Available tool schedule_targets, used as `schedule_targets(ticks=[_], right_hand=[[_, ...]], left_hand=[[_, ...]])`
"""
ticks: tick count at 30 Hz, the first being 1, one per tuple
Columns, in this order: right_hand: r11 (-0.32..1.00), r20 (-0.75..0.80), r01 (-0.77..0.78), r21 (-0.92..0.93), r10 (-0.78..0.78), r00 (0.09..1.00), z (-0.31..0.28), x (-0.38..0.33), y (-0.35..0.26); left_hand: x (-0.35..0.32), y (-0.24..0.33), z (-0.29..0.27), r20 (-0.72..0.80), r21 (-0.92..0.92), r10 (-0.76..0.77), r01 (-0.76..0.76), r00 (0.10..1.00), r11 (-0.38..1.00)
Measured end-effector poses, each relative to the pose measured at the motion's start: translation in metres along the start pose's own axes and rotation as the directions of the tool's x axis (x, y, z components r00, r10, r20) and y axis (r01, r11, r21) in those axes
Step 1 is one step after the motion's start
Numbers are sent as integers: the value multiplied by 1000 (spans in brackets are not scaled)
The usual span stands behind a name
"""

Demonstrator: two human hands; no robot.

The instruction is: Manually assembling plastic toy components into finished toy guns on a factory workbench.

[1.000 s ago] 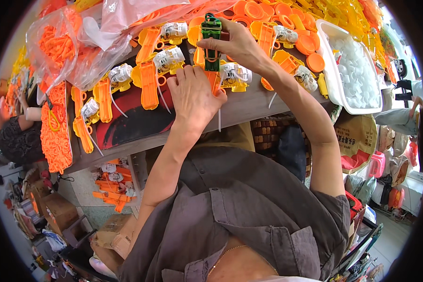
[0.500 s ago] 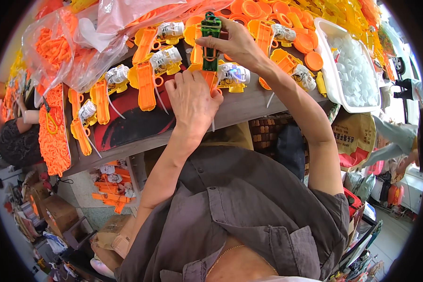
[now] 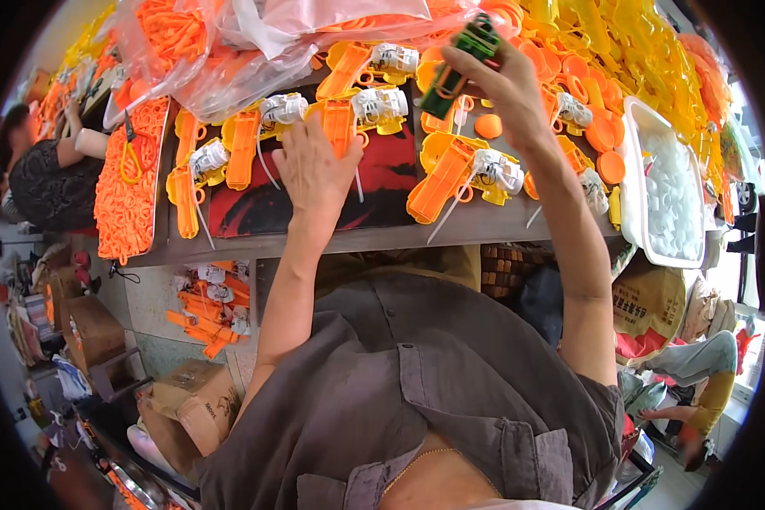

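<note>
My right hand (image 3: 514, 89) is closed around a dark green, box-shaped device (image 3: 461, 68) with a band or wire along its side, raised and tilted above the table. My left hand (image 3: 316, 174) reaches over an orange and yellow toy gun half (image 3: 340, 117), its fingers apart at the handle; whether it touches is hard to tell. White cylindrical motor part (image 3: 381, 104) with wires sits in that half. Between my hands lies another orange toy gun half (image 3: 444, 177) with a white motor part (image 3: 497, 172) and a pale strip hanging from it.
Similar toy gun halves (image 3: 240, 149) line the table. At left stands a tray of small orange parts (image 3: 132, 183) with yellow-handled scissors (image 3: 131, 161). Clear bags, orange discs (image 3: 610, 163) and yellow parts (image 3: 603, 51) fill the back. A white bin (image 3: 633, 183) holds translucent pieces. Another person (image 3: 51, 187) is at far left.
The green device has lifted off the toy gun half and moved right with my right hand. My left hand has let go of that half and shifted left to another. The view has shifted too.
</note>
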State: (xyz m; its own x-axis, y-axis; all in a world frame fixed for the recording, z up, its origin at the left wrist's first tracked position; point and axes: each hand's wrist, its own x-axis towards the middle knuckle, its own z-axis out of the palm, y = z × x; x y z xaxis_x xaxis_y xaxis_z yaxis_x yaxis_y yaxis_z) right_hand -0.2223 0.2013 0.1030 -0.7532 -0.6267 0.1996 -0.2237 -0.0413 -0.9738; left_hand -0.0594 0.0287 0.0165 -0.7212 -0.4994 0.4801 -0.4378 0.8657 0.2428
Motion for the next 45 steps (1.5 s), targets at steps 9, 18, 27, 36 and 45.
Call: schedule_targets(ticks=[9, 18, 27, 36, 45], right_hand=[[994, 105, -15, 108, 3, 994, 81, 38, 25], [991, 107, 49, -122, -36, 994, 100, 39, 40], [984, 89, 89, -152, -75, 993, 103, 43, 45], [998, -30, 41, -43, -42, 999, 105, 34, 43], [984, 2, 121, -131, -122, 993, 107, 38, 41]], left_hand=[[-11, -7, -16, 103, 8, 75, -76, 992, 997], [-8, -4, -22, 160, 8, 62, -64, 985, 998], [-5, -1, -22, 151, 8, 61, -62, 987, 998], [-4, -1, -21, 157, 1, 43, -44, 987, 999], [-6, -1, -22, 151, -13, 48, -47, 987, 999]])
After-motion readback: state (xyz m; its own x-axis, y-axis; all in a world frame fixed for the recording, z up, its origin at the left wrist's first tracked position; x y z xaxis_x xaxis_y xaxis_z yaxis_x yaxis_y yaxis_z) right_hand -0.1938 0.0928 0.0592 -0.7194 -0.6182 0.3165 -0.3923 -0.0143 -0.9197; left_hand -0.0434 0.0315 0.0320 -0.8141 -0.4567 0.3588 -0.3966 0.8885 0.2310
